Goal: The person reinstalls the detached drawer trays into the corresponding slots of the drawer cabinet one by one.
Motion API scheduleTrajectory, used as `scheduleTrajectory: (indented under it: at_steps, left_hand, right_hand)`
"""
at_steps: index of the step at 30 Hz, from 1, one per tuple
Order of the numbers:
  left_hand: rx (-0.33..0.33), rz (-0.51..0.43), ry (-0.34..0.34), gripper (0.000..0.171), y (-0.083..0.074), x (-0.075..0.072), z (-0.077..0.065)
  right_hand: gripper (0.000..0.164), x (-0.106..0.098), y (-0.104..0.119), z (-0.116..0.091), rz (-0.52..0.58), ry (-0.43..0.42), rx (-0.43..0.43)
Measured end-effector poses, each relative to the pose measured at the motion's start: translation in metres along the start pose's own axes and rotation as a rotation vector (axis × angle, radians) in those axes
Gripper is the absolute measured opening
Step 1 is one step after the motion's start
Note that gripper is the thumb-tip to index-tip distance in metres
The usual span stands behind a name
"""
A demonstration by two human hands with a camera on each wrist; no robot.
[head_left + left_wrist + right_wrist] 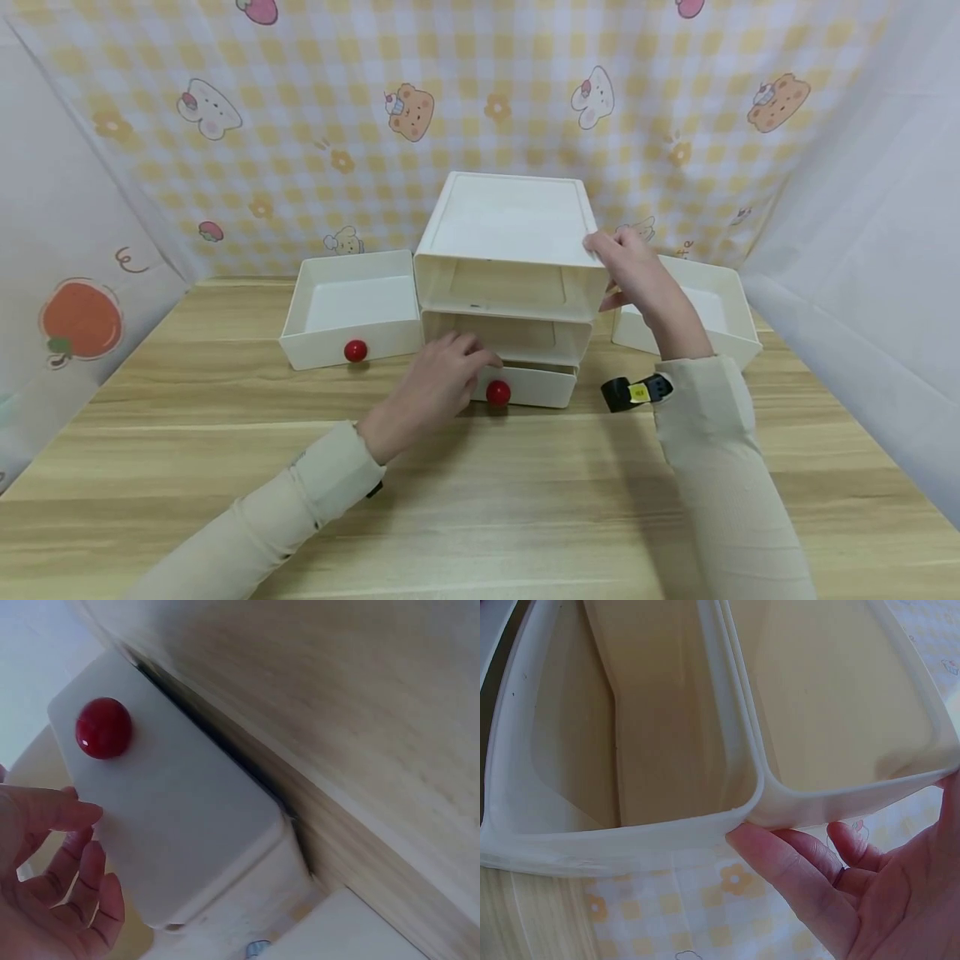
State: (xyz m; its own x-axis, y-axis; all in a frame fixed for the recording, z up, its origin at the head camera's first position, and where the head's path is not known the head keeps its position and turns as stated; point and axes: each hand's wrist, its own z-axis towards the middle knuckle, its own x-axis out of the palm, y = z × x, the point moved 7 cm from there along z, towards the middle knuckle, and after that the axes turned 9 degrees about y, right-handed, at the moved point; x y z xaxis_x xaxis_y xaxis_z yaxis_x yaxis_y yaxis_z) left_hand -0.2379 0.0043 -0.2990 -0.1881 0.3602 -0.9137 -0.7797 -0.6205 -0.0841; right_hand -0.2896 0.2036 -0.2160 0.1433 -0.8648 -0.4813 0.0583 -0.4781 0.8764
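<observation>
A white cabinet [517,218] of stacked shells stands in the middle, with its two upper bays hollow. Its bottom drawer [536,387] has a red round knob [498,392] and sits slightly forward. My left hand [438,379] pinches the top edge of that drawer's front, left of the knob; in the left wrist view the thumb is at this edge and the other fingers curl loosely. My right hand [633,271] rests on the cabinet's upper right corner, fingertips on the top. In the right wrist view its thumb touches the side wall where two shells meet.
A white drawer [322,346] with a red knob lies left of the cabinet, touching or nearly touching it. Another white drawer [723,304] stands at right, partly behind my right forearm. A checked cloth [495,67] hangs behind the wooden table [480,508].
</observation>
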Motion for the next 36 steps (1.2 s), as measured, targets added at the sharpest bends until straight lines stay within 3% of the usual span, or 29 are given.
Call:
scheduleTrajectory:
  at_steps: [5,12,21,36]
  left_hand:
    - [0.037,0.03,-0.021,0.026,-0.014,-0.003,-0.001]
    - [0.002,0.038,0.096,0.019,-0.027,0.006,-0.006]
    - [-0.084,0.058,0.152,0.024,-0.021,0.016,-0.011]
    - [-0.074,0.08,0.124,0.022,-0.016,0.019,-0.009]
  right_hand:
    - [0.031,0.0,-0.001,0.0,-0.003,-0.002,0.014]
    - [0.031,-0.001,-0.001,-0.001,-0.002,-0.004,0.027]
    - [0.032,-0.001,-0.001,-0.002,-0.004,-0.003,0.016]
    - [0.032,0.0,-0.001,-0.002,-0.011,-0.003,0.022]
